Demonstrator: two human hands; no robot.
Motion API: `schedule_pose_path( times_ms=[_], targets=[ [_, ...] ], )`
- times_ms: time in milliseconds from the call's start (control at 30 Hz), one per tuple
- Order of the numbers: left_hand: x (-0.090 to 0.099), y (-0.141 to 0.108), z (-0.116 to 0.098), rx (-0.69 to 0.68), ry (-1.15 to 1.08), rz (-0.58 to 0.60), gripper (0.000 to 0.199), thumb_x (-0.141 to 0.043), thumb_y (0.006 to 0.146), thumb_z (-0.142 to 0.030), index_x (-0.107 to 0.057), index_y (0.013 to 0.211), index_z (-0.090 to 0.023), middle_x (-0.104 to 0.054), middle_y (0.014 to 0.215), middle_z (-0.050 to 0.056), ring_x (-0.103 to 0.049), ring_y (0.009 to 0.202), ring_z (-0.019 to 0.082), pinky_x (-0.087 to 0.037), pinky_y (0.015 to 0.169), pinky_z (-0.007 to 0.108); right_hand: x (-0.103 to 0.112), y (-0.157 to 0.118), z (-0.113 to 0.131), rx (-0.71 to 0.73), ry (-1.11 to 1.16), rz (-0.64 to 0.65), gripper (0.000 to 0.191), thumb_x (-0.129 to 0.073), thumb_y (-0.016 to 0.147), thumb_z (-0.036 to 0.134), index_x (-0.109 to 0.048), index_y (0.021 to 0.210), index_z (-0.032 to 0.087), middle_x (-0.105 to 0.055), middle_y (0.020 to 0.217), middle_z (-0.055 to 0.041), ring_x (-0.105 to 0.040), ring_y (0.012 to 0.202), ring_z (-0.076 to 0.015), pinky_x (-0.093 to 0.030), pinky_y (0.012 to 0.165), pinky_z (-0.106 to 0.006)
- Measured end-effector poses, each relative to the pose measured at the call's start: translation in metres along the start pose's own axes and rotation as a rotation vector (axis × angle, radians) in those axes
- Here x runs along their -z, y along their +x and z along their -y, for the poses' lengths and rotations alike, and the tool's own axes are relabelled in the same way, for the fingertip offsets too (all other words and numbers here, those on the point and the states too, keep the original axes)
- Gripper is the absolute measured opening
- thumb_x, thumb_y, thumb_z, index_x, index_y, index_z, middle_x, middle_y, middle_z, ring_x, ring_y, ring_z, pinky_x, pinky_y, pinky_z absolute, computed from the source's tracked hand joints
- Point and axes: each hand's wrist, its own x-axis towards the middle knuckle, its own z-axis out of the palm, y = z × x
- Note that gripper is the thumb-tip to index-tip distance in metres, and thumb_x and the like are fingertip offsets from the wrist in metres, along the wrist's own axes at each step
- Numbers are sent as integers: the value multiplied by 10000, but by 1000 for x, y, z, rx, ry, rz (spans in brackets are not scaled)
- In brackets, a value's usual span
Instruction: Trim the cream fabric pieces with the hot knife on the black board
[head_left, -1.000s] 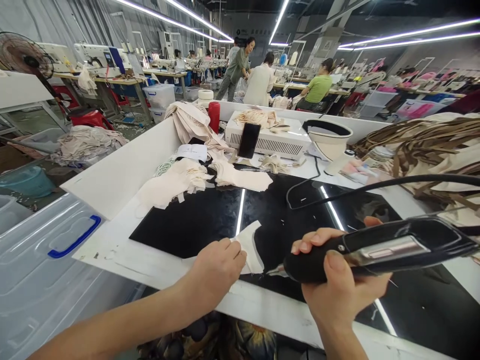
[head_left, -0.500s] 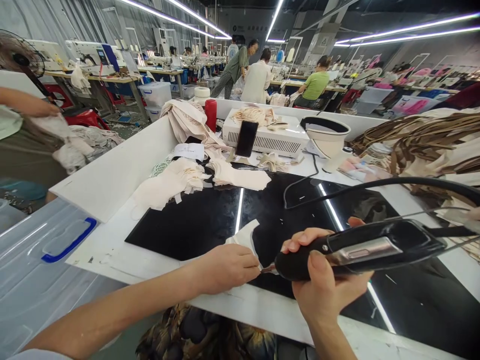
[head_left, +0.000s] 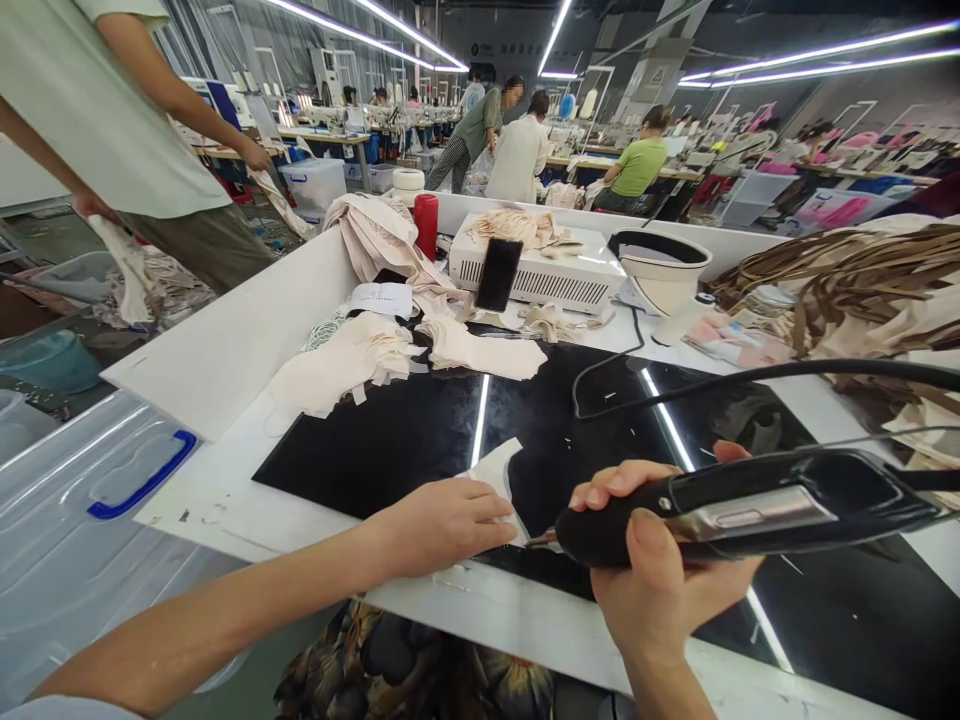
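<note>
My left hand (head_left: 442, 525) rests low on the black glossy board (head_left: 559, 465), its fingers closed together over a small cream fabric piece (head_left: 496, 468). The fabric's pointed upper end shows beyond the fingers; its lower part is partly hidden under them. My right hand (head_left: 664, 570) is wrapped round a corded black hand tool (head_left: 750, 505) with a silver switch plate. The tool's thin metal tip (head_left: 543, 541) points left and meets the fabric's lower right edge, close to my left fingertips. Whether it presses into the cloth I cannot tell.
Cream fabric stacks (head_left: 480, 350) lie behind my hands. Further back are a phone (head_left: 499, 275), a vented white box (head_left: 536, 265), a red thread cone (head_left: 425, 226) and a round container (head_left: 660, 265). The tool's cable (head_left: 787, 370) arches rightward. A co-worker (head_left: 142, 130) stands at left.
My left fingers have shifted slightly up and flattened over the fabric. The tool tip stays at the fabric's edge. The co-worker at left has come further into view, holding cloth.
</note>
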Motion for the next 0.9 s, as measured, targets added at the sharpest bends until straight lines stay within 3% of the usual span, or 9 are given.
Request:
schedule_pose_path(
  times_ms=[300,900],
  targets=[
    [9,-2,-15,64,42,101,266,-494,1066,-109,-615,1295,-170,-672,1195,84,-634,1065,195,-521,991,329,-2,-2,4,-9,16,12,612,-779,797,179,-552,1342,343,-698,801,63,-617,604,-153,-590,542,-326],
    [4,-13,-21,111,34,101,292,-480,1064,-113,-614,1314,-183,-640,1281,100,-597,1116,221,-509,1028,356,-6,3,4,-25,3,-38,613,-790,777,183,-546,1322,321,-689,777,64,-613,577,-152,-574,524,-326]
  ],
)
